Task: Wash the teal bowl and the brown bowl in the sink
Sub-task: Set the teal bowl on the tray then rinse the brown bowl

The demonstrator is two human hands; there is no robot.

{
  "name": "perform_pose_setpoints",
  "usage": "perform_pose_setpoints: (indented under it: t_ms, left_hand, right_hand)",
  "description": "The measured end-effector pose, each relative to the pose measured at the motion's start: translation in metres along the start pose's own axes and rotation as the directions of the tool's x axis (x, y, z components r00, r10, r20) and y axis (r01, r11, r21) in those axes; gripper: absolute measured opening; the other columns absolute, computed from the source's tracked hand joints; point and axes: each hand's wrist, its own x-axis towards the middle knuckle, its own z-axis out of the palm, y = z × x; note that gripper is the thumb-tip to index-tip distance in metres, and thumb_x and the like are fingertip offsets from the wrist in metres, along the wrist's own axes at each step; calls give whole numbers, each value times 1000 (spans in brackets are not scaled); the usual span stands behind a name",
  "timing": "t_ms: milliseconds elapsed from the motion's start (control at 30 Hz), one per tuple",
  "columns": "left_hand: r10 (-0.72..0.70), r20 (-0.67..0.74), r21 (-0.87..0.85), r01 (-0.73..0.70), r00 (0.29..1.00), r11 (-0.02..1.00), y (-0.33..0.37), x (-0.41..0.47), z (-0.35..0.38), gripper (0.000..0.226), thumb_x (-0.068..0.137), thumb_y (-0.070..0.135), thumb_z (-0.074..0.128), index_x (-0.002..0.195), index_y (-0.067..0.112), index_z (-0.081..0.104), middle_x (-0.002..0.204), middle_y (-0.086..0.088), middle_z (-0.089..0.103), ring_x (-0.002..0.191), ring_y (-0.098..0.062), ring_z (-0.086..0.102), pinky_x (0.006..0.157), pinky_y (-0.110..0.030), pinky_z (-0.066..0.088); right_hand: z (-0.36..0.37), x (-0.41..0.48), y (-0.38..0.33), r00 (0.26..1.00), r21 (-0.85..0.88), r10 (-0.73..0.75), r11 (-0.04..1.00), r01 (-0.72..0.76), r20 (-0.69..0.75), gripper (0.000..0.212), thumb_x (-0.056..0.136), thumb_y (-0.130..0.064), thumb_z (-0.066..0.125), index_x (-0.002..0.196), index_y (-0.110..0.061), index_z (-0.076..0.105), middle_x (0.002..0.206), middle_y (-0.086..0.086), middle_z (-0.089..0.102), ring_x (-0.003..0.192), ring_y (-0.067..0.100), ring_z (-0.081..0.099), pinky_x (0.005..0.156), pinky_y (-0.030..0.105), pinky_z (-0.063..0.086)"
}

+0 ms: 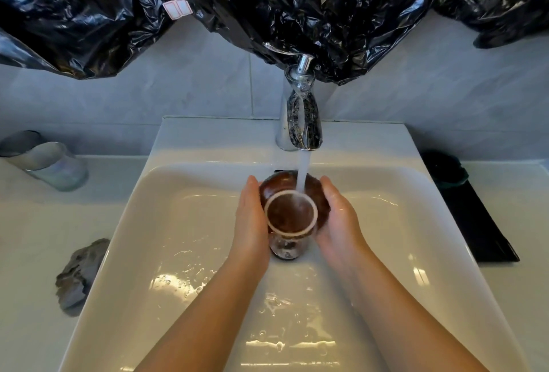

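Observation:
The brown bowl point(292, 209) is held over the middle of the white sink point(190, 223), its pale foot ring turned up toward me. Water from the chrome tap point(301, 116) falls onto its far edge. My left hand point(251, 220) cups the bowl's left side and my right hand point(338, 217) cups its right side, fingers wrapped along its wall. The drain sits just below the bowl, partly hidden. A dark teal rounded thing, apparently the teal bowl point(445, 169), rests on the counter at the right.
A black mat point(478, 223) lies on the right counter under the teal thing. A glass tumbler point(47, 163) stands at the far left, and a grey cloth point(80, 273) lies by the sink's left rim. Black plastic sheeting point(267, 0) hangs over the wall above the tap.

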Motion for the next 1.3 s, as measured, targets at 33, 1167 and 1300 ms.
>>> perform_pose_setpoints:
  t_ms: [33, 1167, 1300]
  left_hand:
    - [87, 0, 71, -86, 996, 994, -5, 1, -1, 44, 90, 58, 41, 112, 24, 59, 111, -5, 68, 99, -15, 67, 92, -39, 51]
    - [98, 260, 287, -174, 961, 942, -4, -9, 9, 54, 77, 58, 51, 118, 27, 36, 116, -5, 53, 105, -13, 59, 82, -25, 52]
    - [236, 458, 498, -468, 857, 730, -12, -9, -7, 78, 63, 53, 68, 127, 51, 23, 133, 7, 40, 119, -2, 49, 101, -25, 43]
  right_hand:
    - [0, -1, 1, 1000, -48, -14, 999, 15, 21, 36, 103, -28, 44, 106, 0, 67, 90, 12, 76, 77, 21, 73, 72, 34, 57]
    - [0, -12, 4, 979, -260, -201, 944, 203, 36, 52, 104, -30, 39, 68, -26, 76, 67, -3, 72, 72, 13, 69, 73, 32, 53]
    - [1, -8, -6, 993, 41, 14, 999, -9, -118, 39, 103, -33, 44, 92, -7, 70, 73, 11, 75, 66, 22, 74, 63, 33, 57]
